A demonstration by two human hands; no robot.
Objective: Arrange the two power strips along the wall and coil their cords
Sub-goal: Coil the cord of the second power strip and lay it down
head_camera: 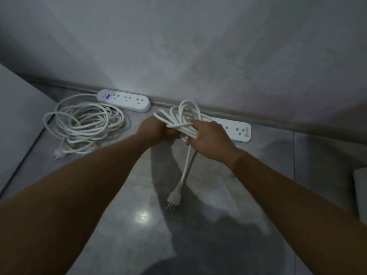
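Note:
Two white power strips lie on the grey floor against the wall. The left power strip (124, 100) has a lit blue display, and its cord (83, 124) lies in a loose pile beside it, plug (59, 154) on the floor. The right power strip (238, 131) is partly hidden behind my right hand (208, 139). My left hand (156, 129) and my right hand both grip a bundle of the right strip's cord (181, 120), looped above the floor. Its plug (174, 197) hangs down below my hands on a short length of cord.
The grey wall (198, 56) meets the floor at a baseboard (278, 118) running left to right. A pale panel (17, 116) stands at the left edge. A light-coloured object (360, 191) sits at the right edge. Glossy floor (143, 215) lies near me.

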